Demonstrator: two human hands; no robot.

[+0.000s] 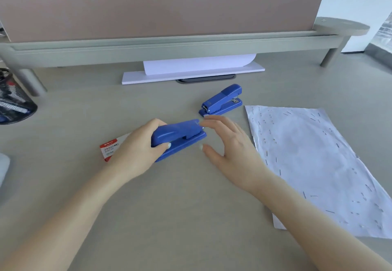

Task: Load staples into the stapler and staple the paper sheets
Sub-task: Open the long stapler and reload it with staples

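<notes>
Blue stapler (178, 137) lies on the bench (169, 207), long axis running from near-left to far-right, its rear end clasped by the left hand (137, 143). The right hand (224, 141), fingers spread and holding nothing, hovers just beside the front tip, nearer the end likely to be opened for loading.

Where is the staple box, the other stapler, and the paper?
Staple box (109, 148), head view, red label.
Far stapler (222, 99), head view, blue top.
Paper (314, 154), head view, sheet's middle.
</notes>
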